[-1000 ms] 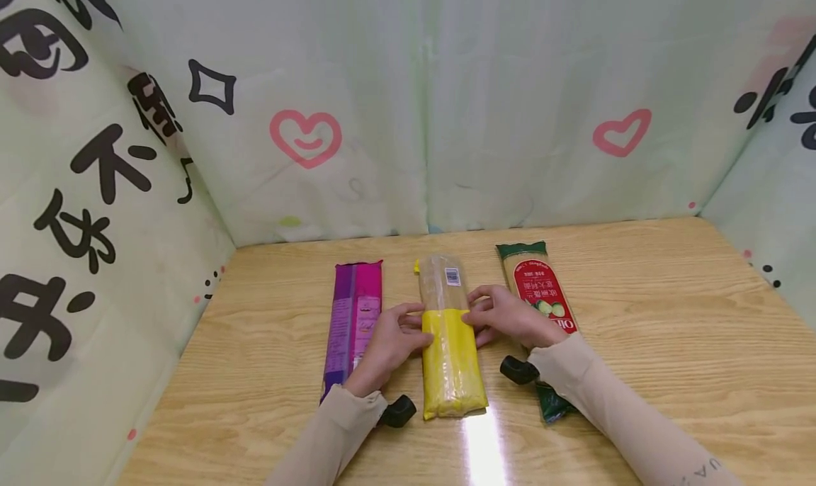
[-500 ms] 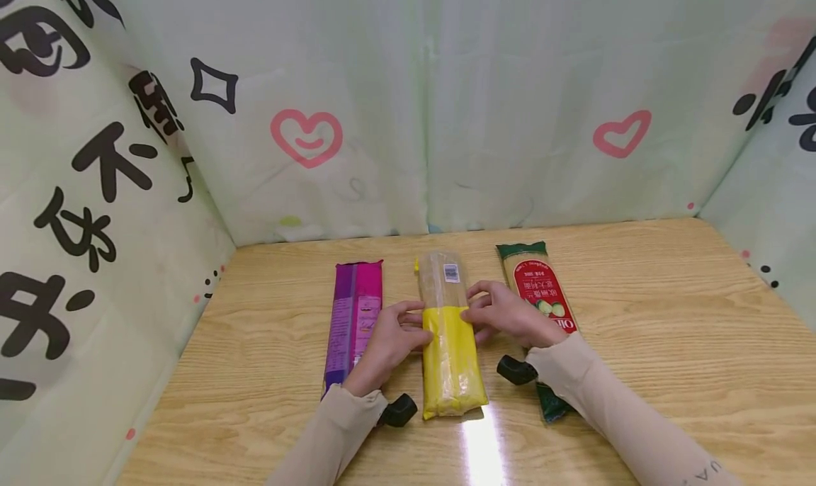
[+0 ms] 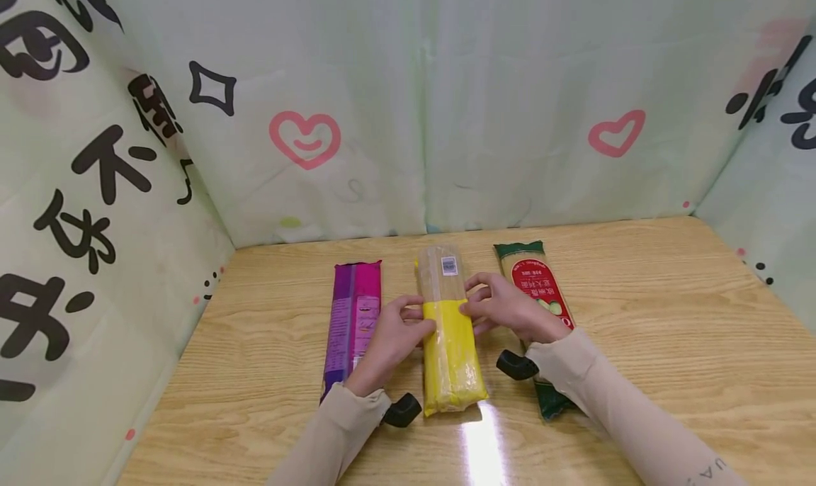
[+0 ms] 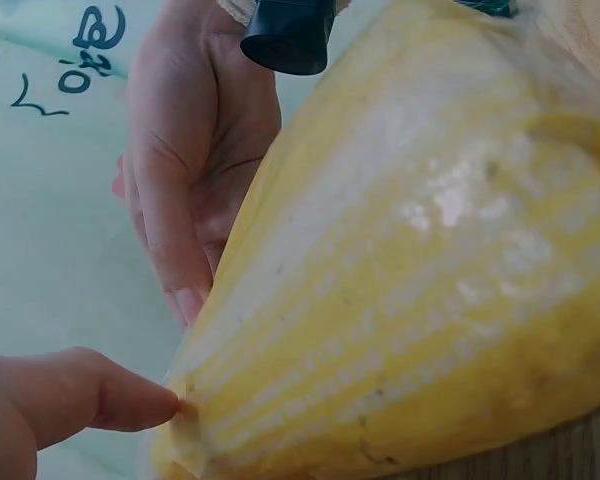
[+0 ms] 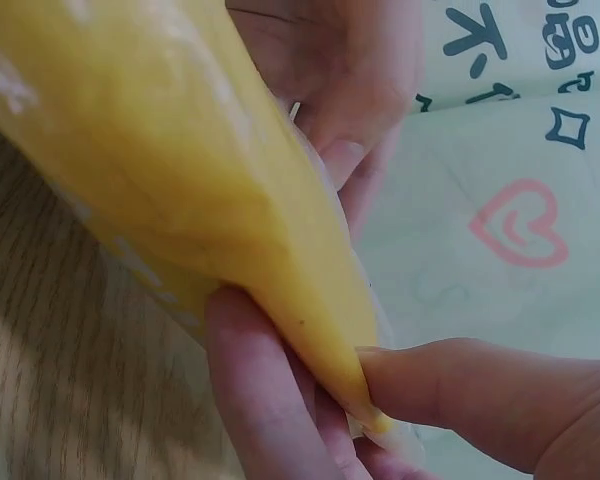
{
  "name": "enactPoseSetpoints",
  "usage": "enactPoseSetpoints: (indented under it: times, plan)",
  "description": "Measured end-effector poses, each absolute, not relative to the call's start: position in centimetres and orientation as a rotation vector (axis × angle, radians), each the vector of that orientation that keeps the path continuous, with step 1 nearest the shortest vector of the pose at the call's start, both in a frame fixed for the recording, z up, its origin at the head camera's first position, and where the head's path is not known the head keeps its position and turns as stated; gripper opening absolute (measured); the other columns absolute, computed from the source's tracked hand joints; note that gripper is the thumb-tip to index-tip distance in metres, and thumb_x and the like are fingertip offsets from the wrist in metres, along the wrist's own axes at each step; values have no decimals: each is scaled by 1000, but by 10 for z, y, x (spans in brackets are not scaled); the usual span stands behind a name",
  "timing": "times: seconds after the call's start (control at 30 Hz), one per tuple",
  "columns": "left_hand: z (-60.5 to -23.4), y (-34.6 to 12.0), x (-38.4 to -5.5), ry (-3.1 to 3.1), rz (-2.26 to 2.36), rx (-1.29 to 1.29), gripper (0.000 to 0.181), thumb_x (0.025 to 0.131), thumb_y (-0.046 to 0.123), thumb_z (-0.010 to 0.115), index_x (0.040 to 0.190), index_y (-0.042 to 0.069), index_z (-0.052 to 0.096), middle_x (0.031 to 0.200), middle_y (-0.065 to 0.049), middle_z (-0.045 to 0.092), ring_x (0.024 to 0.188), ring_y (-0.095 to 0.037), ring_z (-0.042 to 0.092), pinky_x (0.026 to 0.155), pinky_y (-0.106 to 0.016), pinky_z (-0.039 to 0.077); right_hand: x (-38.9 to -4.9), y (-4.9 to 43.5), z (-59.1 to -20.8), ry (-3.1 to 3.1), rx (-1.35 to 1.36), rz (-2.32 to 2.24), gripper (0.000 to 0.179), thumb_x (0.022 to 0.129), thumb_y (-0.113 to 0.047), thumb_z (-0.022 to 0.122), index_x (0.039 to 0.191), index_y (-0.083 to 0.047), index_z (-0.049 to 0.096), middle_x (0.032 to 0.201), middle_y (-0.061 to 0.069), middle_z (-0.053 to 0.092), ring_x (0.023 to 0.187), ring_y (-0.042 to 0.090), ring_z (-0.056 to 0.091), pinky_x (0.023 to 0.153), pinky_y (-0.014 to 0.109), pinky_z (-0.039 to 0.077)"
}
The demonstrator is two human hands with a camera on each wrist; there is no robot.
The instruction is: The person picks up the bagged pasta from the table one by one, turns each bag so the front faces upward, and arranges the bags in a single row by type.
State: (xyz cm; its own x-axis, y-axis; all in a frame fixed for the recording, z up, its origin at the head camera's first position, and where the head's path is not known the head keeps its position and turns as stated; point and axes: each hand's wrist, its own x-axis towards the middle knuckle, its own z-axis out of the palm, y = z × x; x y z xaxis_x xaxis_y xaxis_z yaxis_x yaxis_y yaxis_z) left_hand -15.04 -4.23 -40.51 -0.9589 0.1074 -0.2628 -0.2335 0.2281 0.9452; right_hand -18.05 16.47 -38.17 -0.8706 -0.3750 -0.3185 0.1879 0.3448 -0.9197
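Note:
A long pack of dried noodles [image 3: 451, 358], clear at its far half and yellow at its near half, is between my hands in the middle of the table. My left hand [image 3: 397, 334] grips its left edge, thumb on the yellow film. From the other side my right hand [image 3: 506, 307] pinches the edge; the right wrist view has its thumb [image 5: 460, 390] and fingers [image 5: 255, 385] on opposite faces of the yellow film. In the left wrist view the pack [image 4: 380, 270] slants up and fills much of the frame. Its underside is mostly hidden.
To the left lies a purple and pink pack [image 3: 344, 323], partly behind my left hand. A spaghetti pack [image 3: 534, 277] with green ends and a red label lies at the right, partly under my right forearm. Printed cloth walls [image 3: 370, 188] border the wooden table [image 3: 663, 330].
Both hands keep their hold on the noodle pack. It has shifted slightly away from me and up in the head view. The side packs stay where they were.

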Motion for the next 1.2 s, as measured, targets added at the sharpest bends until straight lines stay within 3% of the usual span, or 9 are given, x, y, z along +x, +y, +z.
enactPoseSetpoints:
  times: [0.23,0.47,0.67,0.87,1.2]
  plan:
    - [-400,-37,-148,2294,1757,-133,47,90,19,67,131,0,54,114,-18,64,95,-24,67,77,-34,59,-179,165,-380,2151,-167,-1547,45,95,-7,62,131,7,40,111,23,57,80,21,69,74,39,61]
    - [-396,-31,-144,2345,1684,-121,72,83,38,79,135,0,46,120,-19,61,98,-25,64,83,-39,59,-177,160,-376,2170,-161,-1560,46,95,-7,63,132,7,40,111,23,55,80,22,68,73,39,61]
    - [-398,-28,-142,2336,1720,-101,74,80,36,82,131,-1,45,113,-18,60,88,-24,65,78,-38,60,-175,152,-373,2196,-137,-1584,46,94,-7,65,132,5,41,111,23,56,82,24,68,72,38,61]
    - [-399,-25,-141,2319,1737,-124,74,76,30,86,129,0,44,114,-19,59,90,-25,65,79,-40,60,-173,148,-372,2226,-103,-1571,45,94,-7,65,131,3,42,110,21,57,81,22,67,70,36,62]
    - [-398,-22,-141,2306,1766,-174,81,74,34,87,131,0,41,110,-16,57,88,-24,63,77,-38,60,-170,146,-368,2152,-139,-1630,46,94,-7,65,132,4,42,113,24,57,80,24,69,72,39,61]
